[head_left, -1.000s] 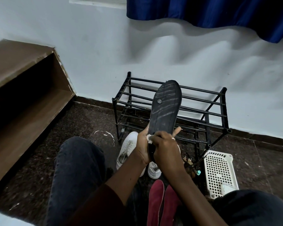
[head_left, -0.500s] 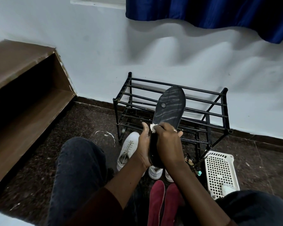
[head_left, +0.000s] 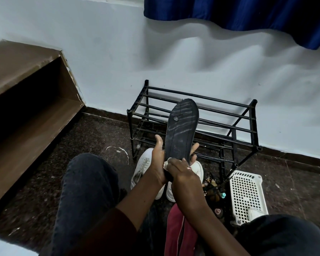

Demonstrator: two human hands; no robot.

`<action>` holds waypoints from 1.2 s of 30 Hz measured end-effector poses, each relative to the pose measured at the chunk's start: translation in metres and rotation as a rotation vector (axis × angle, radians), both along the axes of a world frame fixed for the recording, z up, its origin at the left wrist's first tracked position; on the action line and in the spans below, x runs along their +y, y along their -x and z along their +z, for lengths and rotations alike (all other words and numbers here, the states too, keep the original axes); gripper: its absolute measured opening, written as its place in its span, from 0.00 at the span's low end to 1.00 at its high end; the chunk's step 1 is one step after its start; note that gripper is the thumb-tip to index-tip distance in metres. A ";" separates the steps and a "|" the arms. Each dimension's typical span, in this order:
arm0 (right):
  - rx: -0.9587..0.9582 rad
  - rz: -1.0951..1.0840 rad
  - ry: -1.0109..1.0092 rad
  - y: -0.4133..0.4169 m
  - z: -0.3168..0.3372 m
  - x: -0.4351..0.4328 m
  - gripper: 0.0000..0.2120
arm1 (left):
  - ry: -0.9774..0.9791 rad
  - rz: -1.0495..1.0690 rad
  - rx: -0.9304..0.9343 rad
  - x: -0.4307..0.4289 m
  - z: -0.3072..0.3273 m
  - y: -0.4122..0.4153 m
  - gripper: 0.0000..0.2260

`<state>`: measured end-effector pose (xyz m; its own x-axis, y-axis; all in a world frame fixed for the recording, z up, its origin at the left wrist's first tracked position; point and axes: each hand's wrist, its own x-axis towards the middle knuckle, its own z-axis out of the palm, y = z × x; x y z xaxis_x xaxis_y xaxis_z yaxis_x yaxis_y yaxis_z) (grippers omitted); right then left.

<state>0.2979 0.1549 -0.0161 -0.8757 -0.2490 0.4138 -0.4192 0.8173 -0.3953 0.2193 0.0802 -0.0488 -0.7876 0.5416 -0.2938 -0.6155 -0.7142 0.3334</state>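
You are sitting on a dark speckled floor (head_left: 92, 145) facing a white wall (head_left: 107, 52). A blue curtain (head_left: 229, 12) is cut off by the top edge. A wooden shelf (head_left: 26, 100) runs out of the picture on your left, and its inside is too dark to read.

Your left hand (head_left: 158, 159) holds a black slipper (head_left: 181, 126) upright in front of the black shoe rack (head_left: 248, 126), with the ribbed sole turned toward you. The hand grips from behind. Its thumb stands up along the left edge and the fingertips (head_left: 195, 146) show past the right edge, but the palm is hidden. The strap side of the slipper faces away, so you cannot see it.

Your right hand (head_left: 179, 168) is curled over a small white cloth (head_left: 167, 162) and presses it against the heel end of the sole. Only a crumpled corner of the cloth shows. The heel itself is covered by both hands.

A pair of white sneakers (head_left: 142, 167) lies on the floor below your hands, partly hidden by your wrists. A pair of red shoes (head_left: 179, 233) is cut off between your knees (head_left: 89, 182). A white basket (head_left: 246, 191) lies beside the rack, with something pale in its near corner that you cannot identify. The small clutter (head_left: 211, 183) between the basket and the sneakers is too dim to make out.
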 end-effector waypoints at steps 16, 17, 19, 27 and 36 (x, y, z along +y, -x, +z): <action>-0.074 0.094 0.017 0.002 -0.001 0.001 0.15 | 0.029 0.003 0.011 -0.012 0.000 0.005 0.37; -0.060 0.115 0.006 -0.003 -0.002 0.004 0.18 | 0.028 0.008 0.009 -0.013 -0.001 0.005 0.37; -0.030 0.127 -0.032 -0.007 -0.004 0.007 0.20 | 0.025 0.021 -0.009 -0.013 -0.002 0.003 0.36; -0.086 0.006 -0.042 0.030 0.003 0.007 0.10 | 0.026 0.001 -0.022 -0.003 -0.002 -0.006 0.33; -0.105 0.045 0.136 0.011 -0.009 0.003 0.14 | -0.031 0.053 -0.044 -0.007 0.001 0.002 0.33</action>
<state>0.2868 0.1577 -0.0251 -0.9051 -0.2374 0.3528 -0.4048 0.7348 -0.5442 0.2177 0.0735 -0.0479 -0.8020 0.5092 -0.3123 -0.5903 -0.7555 0.2842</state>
